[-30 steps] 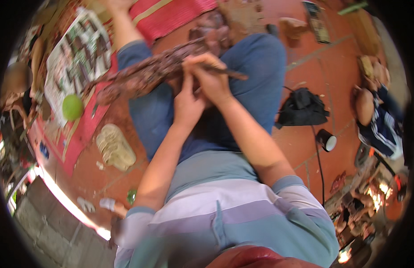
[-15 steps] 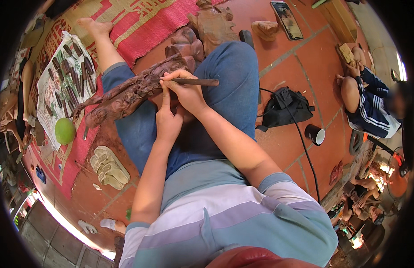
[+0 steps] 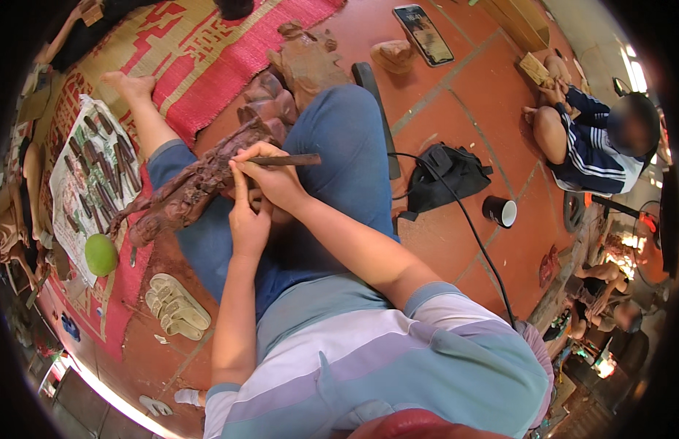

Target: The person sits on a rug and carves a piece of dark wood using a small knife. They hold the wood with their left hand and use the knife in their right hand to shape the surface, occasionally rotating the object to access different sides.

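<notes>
A dark reddish-brown wood carving (image 3: 182,192), cut with intricate relief, lies slantwise across my lap. My right hand (image 3: 275,181) grips a slim wood-carving chisel (image 3: 299,159), whose dark handle sticks out to the right. Its working end is hidden at the fingers, against the carving's upper right part. Just below, my left hand (image 3: 250,228) is closed, a finger reaching up to pinch the chisel's front end beside the right fingertips. Further left, several similar dark carving tools (image 3: 98,164) lie on a white printed sheet (image 3: 65,192).
A green round fruit (image 3: 101,254) and beige sandals (image 3: 177,306) lie left. Beyond my knee are carved wood pieces (image 3: 304,62), a wood lump (image 3: 392,55) and a phone (image 3: 425,35). Right are a black bag (image 3: 448,175), cable, dark mug (image 3: 500,211) and a seated person (image 3: 581,139).
The whole view has shifted, so most of the scene sits further left. Both hands keep their hold on the chisel at the carving, with little visible movement.
</notes>
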